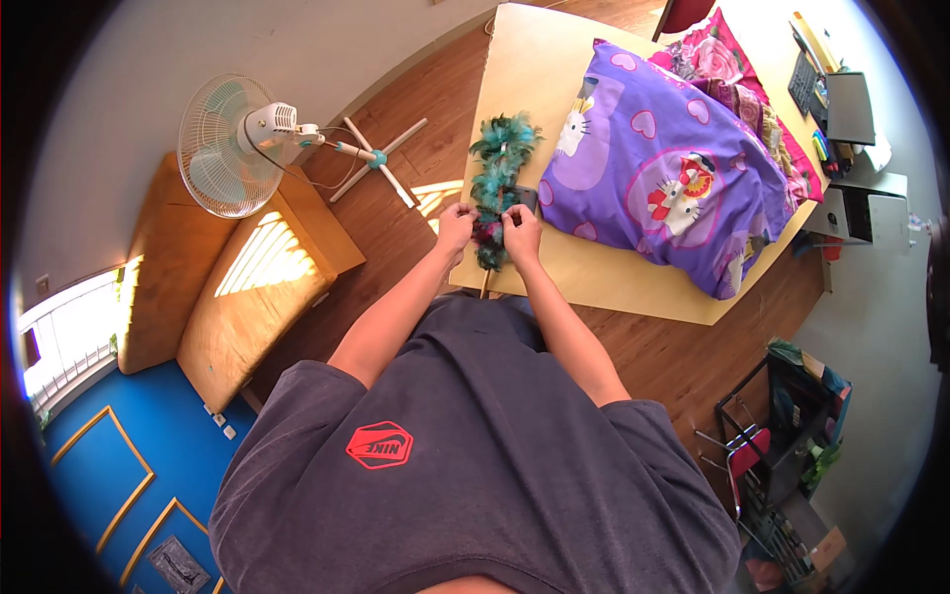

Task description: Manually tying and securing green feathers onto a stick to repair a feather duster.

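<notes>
A feather duster [502, 163] with teal and dark feathers lies lengthwise along the left part of a pale yellow table [633, 282]. Its thin stick end pokes out toward my body. My left hand [455, 230] pinches feathers on the duster's left side, fingertips together. On the other side my right hand [522, 236] is also closed, its fingertips on the feathers. A few reddish-purple feathers show between the two hands. Just beyond my right hand, a dark phone [526, 198] lies beside the duster. What exactly sits between the fingertips is too small to make out.
A purple cartoon-print pillow [633, 129] lies right of the duster, with a pink floral pillow [714, 59] behind it. A white standing fan [267, 129] is at the left, near a wooden cabinet [247, 307]. A keyboard [803, 79] rests at the table's far right.
</notes>
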A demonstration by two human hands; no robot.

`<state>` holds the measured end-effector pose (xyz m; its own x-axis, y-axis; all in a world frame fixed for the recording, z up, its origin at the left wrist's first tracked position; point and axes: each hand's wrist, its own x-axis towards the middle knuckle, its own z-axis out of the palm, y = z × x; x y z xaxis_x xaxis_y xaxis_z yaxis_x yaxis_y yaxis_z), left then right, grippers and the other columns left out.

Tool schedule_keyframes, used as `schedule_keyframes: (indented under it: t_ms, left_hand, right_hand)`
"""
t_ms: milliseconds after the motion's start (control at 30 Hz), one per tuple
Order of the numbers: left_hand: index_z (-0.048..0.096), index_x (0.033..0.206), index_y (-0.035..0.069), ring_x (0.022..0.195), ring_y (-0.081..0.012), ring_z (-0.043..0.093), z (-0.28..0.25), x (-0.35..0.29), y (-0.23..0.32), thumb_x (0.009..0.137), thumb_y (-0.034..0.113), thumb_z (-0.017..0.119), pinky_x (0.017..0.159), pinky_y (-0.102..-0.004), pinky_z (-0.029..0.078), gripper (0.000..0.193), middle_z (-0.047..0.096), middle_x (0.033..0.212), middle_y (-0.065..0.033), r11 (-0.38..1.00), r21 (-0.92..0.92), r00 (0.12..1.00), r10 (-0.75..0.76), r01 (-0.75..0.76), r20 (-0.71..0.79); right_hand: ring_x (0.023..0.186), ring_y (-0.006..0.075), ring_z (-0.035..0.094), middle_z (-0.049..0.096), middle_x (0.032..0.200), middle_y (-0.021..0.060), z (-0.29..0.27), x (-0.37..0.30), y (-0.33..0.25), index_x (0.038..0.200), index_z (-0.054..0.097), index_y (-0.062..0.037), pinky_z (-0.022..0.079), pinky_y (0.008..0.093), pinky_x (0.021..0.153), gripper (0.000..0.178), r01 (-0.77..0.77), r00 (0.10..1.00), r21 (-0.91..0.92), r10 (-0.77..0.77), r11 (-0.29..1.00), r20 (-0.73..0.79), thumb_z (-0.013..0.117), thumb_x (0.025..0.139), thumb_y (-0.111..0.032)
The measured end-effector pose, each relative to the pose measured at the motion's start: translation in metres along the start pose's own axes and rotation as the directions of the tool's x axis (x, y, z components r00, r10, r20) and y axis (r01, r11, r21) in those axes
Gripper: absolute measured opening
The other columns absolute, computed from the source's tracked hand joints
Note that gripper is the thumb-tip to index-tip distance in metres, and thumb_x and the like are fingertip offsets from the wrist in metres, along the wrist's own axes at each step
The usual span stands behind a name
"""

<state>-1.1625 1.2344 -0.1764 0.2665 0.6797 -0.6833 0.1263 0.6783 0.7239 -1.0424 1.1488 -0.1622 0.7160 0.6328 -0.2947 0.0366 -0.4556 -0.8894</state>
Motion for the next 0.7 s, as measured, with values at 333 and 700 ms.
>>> schedule_keyframes:
  t_ms: [333,700]
  left_hand:
    - [0.067,0.096,0.002,0.077,-0.0129,0.062,0.005,0.002,-0.004,0.093,0.004,0.064,0.066,-0.026,0.048,0.005,0.069,0.09,-0.0054,1.0,0.021,0.999,0.008,-0.006,-0.054]
    - [0.062,0.112,0.002,0.081,-0.0157,0.064,0.001,-0.017,-0.006,0.097,0.014,0.066,0.069,-0.031,0.053,0.02,0.069,0.098,-0.0077,0.951,0.212,0.974,0.223,-0.227,0.046]
  right_hand:
    - [0.069,0.0105,0.057,0.063,0.073,0.0022,0.006,-0.005,-0.004,0.089,0.066,-0.0022,0.048,0.0292,0.067,0.006,-0.092,0.992,0.056,0.096,0.994,-0.08,0.071,0.09,-0.003]
    - [0.075,0.0189,0.066,0.069,0.082,0.008,-0.006,-0.009,0.001,0.095,0.065,-0.0024,0.053,0.0344,0.073,0.005,0.02,0.988,0.092,-0.005,0.996,-0.155,0.068,0.093,-0.006]
